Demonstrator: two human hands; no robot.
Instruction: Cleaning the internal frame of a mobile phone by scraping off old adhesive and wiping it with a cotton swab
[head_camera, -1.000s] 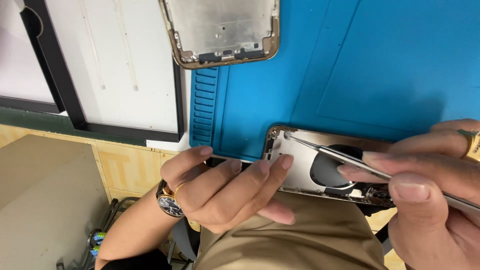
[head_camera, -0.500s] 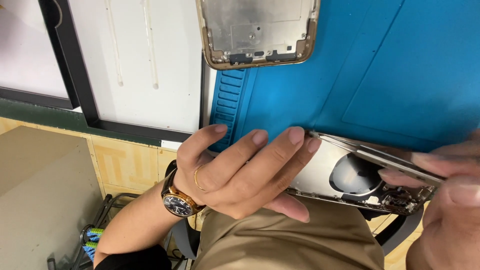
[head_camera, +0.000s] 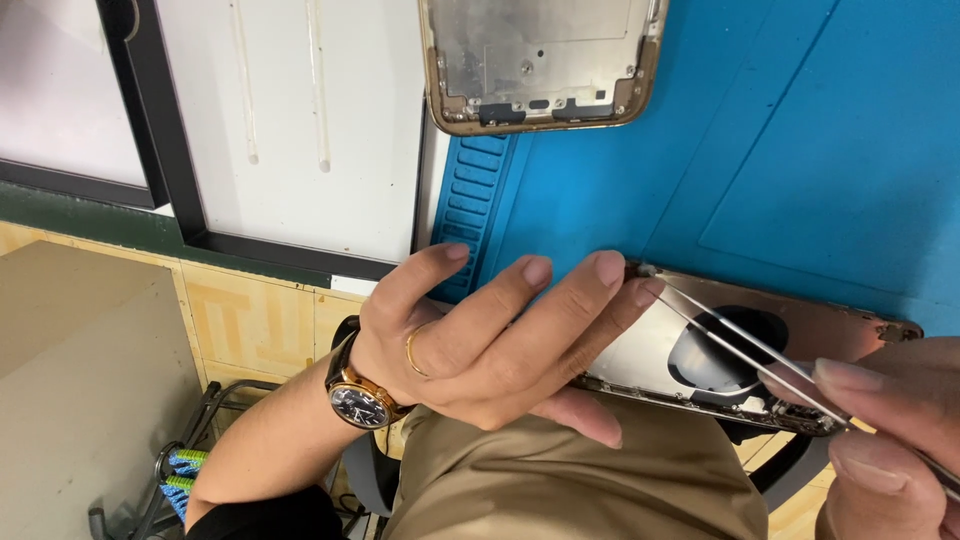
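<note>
At the bottom of the frame, the person's tan trousers (head_camera: 560, 480) fill the near edge. Just above them the left hand (head_camera: 480, 345), with a ring and a gold wristwatch (head_camera: 360, 400), grips the near end of a phone rear housing (head_camera: 700, 350): fingers lie flat and close together over its open inside, thumb underneath. The housing juts off the lower edge of the blue repair mat (head_camera: 800, 150), centre right.

In the lower right corner the right hand (head_camera: 890, 420) pinches a pair of fine metal tweezers (head_camera: 740, 345) between thumb and forefinger; the tips reach up-left to the housing's top corner, just beside the left fingertips.

A likely slip: since the housing hangs partly off the tabletop, a hard pull with the tweezers could tilt it out of the grip, or the sharp tips could skid and scratch the dark round coil or jab a fingertip.

Farther off, at the top centre, a second, emptied phone frame (head_camera: 540, 60) lies across the mat's edge and a white panel (head_camera: 300, 110).
</note>
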